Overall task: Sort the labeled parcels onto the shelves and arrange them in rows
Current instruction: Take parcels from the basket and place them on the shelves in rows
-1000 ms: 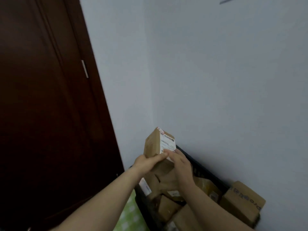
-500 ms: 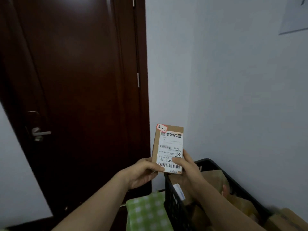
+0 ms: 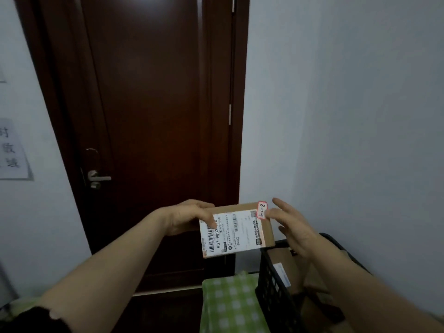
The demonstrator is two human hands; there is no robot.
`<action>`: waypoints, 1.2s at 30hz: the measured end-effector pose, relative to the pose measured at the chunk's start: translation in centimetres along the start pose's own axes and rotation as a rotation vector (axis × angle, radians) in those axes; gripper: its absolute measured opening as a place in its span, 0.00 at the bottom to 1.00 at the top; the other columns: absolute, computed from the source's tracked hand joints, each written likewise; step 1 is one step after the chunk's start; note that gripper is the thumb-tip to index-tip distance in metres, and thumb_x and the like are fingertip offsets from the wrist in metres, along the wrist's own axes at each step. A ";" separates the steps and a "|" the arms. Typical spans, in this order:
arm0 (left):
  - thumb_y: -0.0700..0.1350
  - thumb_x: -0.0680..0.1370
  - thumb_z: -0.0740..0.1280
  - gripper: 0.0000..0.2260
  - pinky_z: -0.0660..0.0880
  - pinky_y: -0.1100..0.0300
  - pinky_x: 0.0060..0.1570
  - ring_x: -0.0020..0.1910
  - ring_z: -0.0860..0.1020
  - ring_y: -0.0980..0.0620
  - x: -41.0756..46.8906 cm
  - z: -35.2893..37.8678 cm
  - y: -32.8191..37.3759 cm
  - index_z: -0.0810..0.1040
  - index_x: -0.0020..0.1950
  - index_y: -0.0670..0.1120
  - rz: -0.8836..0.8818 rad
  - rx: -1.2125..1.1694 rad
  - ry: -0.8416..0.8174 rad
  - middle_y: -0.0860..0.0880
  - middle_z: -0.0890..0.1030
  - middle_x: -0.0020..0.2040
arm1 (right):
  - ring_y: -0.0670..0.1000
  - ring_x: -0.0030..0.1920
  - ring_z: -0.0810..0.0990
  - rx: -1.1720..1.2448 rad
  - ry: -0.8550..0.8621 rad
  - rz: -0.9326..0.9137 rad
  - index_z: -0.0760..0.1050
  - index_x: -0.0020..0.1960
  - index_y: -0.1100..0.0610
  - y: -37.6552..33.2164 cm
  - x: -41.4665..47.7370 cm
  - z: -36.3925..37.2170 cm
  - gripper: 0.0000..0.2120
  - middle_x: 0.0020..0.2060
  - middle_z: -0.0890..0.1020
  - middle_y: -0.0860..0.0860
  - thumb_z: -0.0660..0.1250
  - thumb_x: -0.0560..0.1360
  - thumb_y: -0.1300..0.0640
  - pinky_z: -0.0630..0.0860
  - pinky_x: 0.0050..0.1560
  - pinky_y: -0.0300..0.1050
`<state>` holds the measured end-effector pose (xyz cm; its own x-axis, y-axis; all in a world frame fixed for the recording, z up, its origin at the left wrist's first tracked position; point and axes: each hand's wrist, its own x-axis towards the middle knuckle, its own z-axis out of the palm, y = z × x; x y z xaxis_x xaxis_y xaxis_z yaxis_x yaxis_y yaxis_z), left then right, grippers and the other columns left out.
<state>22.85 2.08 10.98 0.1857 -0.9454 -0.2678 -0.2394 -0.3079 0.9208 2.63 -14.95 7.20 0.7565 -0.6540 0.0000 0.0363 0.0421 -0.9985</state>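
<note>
A small brown cardboard parcel (image 3: 236, 230) with a white shipping label and a red-edged handwritten sticker is held in the air in front of a dark door. My left hand (image 3: 189, 216) grips its left end, fingers curled over the label. My right hand (image 3: 292, 227) is at the parcel's right end with fingers spread and nearly straight, its fingertips by the sticker corner. A black plastic crate (image 3: 271, 282) at the lower right holds more brown parcels (image 3: 312, 282).
A dark wooden door (image 3: 149, 116) with a metal handle (image 3: 98, 179) fills the middle. White walls stand on both sides, with a paper notice (image 3: 12, 150) on the left wall. A green checked cloth (image 3: 228, 306) lies left of the crate.
The view swung left from the crate toward the door. The parcel turned from upright to lying sideways, and my right hand loosened from its lower edge to its right end.
</note>
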 end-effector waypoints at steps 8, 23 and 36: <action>0.38 0.61 0.73 0.47 0.61 0.53 0.72 0.69 0.69 0.48 -2.3 -0.3 4.5 0.55 0.78 0.44 -0.128 0.379 -0.058 0.46 0.71 0.69 | 0.51 0.63 0.74 -0.530 -0.428 0.162 0.59 0.75 0.52 -2.5 0.3 3.1 0.54 0.68 0.70 0.55 0.78 0.54 0.55 0.73 0.63 0.43; 0.47 0.72 0.72 0.13 0.69 0.47 0.64 0.58 0.77 0.48 -2.2 1.6 -0.7 0.80 0.56 0.52 0.044 -0.381 0.321 0.51 0.84 0.53 | 0.51 0.44 0.81 0.226 -0.075 0.175 0.79 0.51 0.61 -1.6 0.0 7.8 0.10 0.40 0.85 0.54 0.70 0.72 0.58 0.79 0.47 0.46; 0.44 0.71 0.73 0.16 0.75 0.51 0.58 0.58 0.79 0.49 -2.9 0.2 -1.2 0.79 0.58 0.50 0.111 -0.408 0.328 0.50 0.84 0.54 | 0.50 0.45 0.82 0.173 -0.146 0.137 0.80 0.50 0.59 -1.6 0.1 8.8 0.12 0.41 0.86 0.53 0.72 0.68 0.58 0.77 0.46 0.42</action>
<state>22.37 5.14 10.60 0.4841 -0.8668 -0.1198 0.1032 -0.0794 0.9915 8.38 -8.49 9.33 0.8480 -0.5176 -0.1137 0.0289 0.2593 -0.9654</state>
